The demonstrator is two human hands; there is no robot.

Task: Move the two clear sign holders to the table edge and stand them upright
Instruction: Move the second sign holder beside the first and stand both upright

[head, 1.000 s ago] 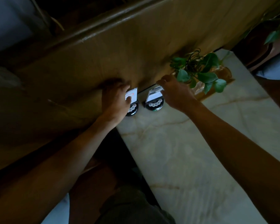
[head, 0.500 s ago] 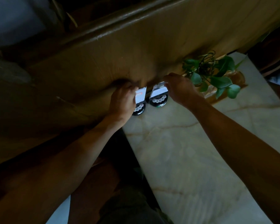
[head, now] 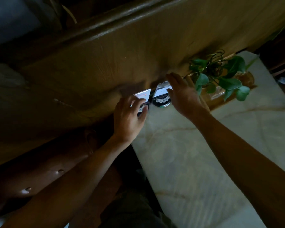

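Note:
Two clear sign holders stand upright side by side at the far corner of the pale marble table (head: 204,162), against the wooden panel. The left sign holder (head: 142,95) carries a white card with a red mark; its black round base is partly hidden under my fingers. My left hand (head: 128,117) grips it, thumb and fingers around the base. The right sign holder (head: 161,94) stands on a black round base with a white pattern. My right hand (head: 183,96) hovers just right of it, fingers spread and holding nothing.
A green leafy plant (head: 220,74) in a glass vessel stands right behind my right hand. A tall wooden panel (head: 122,55) runs along the table's far side. A brown buttoned leather seat (head: 39,170) lies to the left below the table edge.
My right hand has let go of the right sign holder and opened, drawing slightly to the right. My left hand has slid down from the card towards the left holder's base.

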